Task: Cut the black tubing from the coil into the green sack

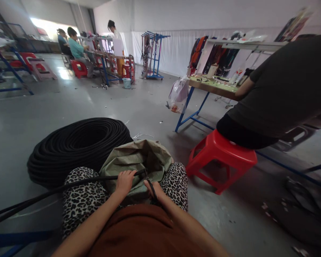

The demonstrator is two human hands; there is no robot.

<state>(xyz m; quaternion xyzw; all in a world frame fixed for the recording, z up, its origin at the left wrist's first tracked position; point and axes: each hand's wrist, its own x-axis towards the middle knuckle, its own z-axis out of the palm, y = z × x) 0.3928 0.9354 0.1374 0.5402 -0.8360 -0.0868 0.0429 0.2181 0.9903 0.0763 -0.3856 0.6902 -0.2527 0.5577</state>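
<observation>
Now L hand (125, 182) has fingers closed round blk cord (96, 179), R hand's (157, 188) curled round scissors (151, 188). Cord's over sack (123, 157), long axis approx. L–R, tip by blades (contact unclear), L hand nearer. Qty: 1 scissors, 1 sack, 1 coil (64, 157).

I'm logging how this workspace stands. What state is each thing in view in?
Left hand, closed around the cord
Black cord, drawn fairly straight
Right hand, gripping the scissors
Scissors, at the cord's end; blade opening too small to tell
Woven sack, mouth open
Black cord coil, wound, lying flat
Nearest red stool, upright, occupied
Plastic bag, hanging
Pale blue bucket, upright
</observation>
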